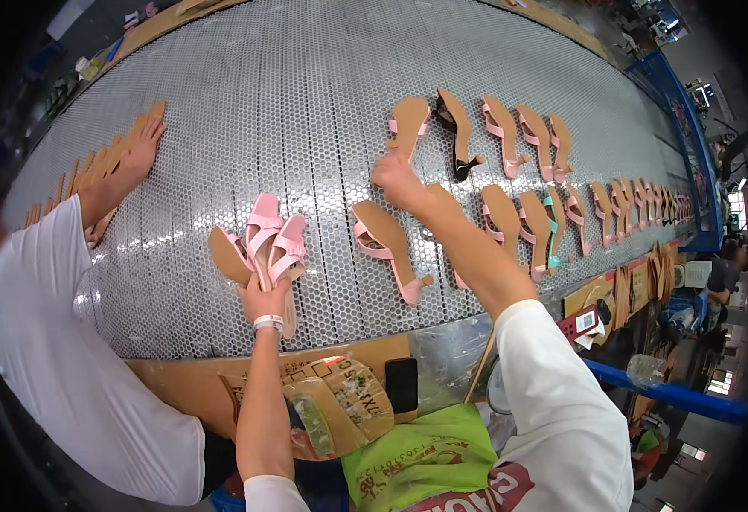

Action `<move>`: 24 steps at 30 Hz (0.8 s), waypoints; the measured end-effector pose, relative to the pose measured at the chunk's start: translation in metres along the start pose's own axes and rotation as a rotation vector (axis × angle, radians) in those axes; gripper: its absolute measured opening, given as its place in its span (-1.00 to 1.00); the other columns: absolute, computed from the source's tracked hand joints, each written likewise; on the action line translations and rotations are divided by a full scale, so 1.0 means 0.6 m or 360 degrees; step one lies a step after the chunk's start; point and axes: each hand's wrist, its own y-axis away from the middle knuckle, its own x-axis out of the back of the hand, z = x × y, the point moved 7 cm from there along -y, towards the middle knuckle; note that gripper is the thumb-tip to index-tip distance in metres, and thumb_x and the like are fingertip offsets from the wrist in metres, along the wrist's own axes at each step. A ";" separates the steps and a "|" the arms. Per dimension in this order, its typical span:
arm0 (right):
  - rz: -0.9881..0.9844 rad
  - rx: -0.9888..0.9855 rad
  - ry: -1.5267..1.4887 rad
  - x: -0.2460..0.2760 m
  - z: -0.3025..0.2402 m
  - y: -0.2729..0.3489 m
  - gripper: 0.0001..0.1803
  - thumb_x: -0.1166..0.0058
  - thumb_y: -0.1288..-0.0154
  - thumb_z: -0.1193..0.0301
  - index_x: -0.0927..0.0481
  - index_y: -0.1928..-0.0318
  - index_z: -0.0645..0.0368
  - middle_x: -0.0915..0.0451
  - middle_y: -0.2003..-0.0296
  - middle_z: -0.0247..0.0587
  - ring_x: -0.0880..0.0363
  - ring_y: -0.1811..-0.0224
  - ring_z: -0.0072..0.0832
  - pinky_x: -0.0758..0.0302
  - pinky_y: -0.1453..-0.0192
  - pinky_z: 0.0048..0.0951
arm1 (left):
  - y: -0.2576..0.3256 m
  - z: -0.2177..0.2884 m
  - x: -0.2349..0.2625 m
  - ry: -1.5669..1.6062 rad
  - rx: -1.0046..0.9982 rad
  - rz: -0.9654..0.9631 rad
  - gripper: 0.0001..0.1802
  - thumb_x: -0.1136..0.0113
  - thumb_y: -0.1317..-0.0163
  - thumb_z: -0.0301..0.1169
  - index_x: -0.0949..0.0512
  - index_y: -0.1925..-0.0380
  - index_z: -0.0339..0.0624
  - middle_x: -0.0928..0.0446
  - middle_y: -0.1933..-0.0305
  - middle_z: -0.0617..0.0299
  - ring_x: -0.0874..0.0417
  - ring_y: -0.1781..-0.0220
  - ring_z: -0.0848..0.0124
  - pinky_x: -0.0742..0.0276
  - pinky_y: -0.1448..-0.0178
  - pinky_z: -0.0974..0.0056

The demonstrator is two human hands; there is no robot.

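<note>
Two glossy pink strapped sandals (263, 222), likely light, best held mid-sole, are pinched left of centre by the left hand (264, 300); right hand (398, 177) finger grip unclear.

"What does the left grip (264, 300) hold?"
"Pink sandals (264, 218), bunched together over the metal mesh belt (246, 94)."
"And the right grip (398, 177)?"
"Curled about the lower end of a pink-strapped sandal (410, 115), just beside a black sandal (459, 128)."
"Anything nearer the person?"
"More heeled sandals (533, 213) in a row running right, a green-strapped one (555, 226) among them."
"Who's on the left?"
"A co-worker (75, 341) in white, one hand (145, 141) on a line of tan soles (118, 158)."
</note>
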 end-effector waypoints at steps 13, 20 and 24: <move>0.0844 -0.0918 -0.0235 0.056 0.034 0.050 -0.59 -0.01 0.03 0.58 -0.53 0.07 0.13 -0.51 0.17 -0.08 -0.45 0.03 -0.14 -0.31 -0.05 -0.12 | 0.013 0.013 0.022 -0.0039 0.0066 0.0047 -0.40 -0.38 0.26 -0.07 -0.60 0.10 0.07 -0.38 0.04 -0.03 -0.55 0.08 -0.01 -0.45 -0.03 -0.01; 0.0852 -0.0823 -0.0044 0.029 0.044 0.034 -0.61 0.05 0.08 0.70 -0.56 0.20 0.07 -0.45 0.20 -0.24 -0.42 0.04 -0.24 -0.21 -0.07 -0.14 | 0.004 0.007 0.015 -0.0044 0.0026 0.0024 -0.42 -0.39 0.24 -0.05 -0.61 0.11 0.08 -0.38 0.04 -0.04 -0.55 0.08 -0.02 -0.46 -0.02 -0.01; 0.0772 -0.0411 -0.0196 0.020 0.010 -0.002 -0.69 0.03 0.14 0.74 -0.56 0.39 0.07 -0.47 0.32 -0.35 -0.44 0.11 -0.32 -0.19 -0.09 -0.20 | 0.000 -0.007 0.014 -0.0062 -0.0010 0.0028 -0.41 -0.39 0.25 -0.05 -0.60 0.10 0.08 -0.38 0.04 -0.05 -0.54 0.06 -0.03 -0.46 -0.02 -0.01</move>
